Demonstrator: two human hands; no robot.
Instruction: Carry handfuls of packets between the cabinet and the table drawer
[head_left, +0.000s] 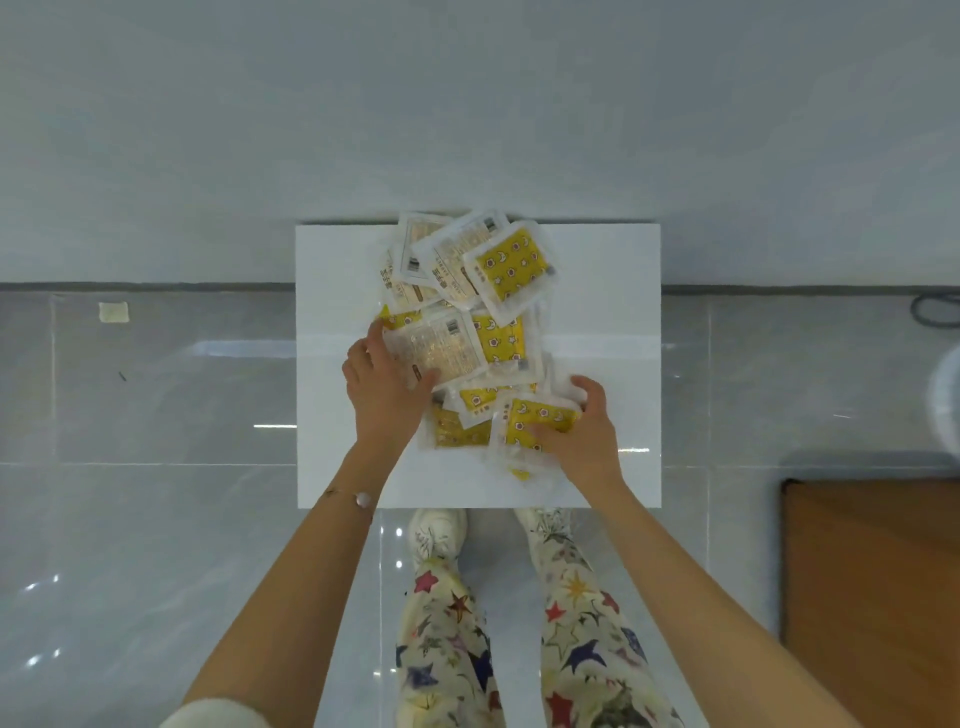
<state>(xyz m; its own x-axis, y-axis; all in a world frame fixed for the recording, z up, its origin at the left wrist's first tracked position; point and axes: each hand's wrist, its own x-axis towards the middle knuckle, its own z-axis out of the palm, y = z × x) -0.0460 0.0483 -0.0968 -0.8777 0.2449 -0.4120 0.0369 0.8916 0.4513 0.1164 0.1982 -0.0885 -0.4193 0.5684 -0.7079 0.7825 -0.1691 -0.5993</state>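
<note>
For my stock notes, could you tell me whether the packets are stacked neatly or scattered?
Scattered: the packets overlap at odd angles on the white table.

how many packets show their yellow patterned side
5 clearly: top right of the pile, the middle, under the right hand at, and two nearby. Others may be hidden.
</note>
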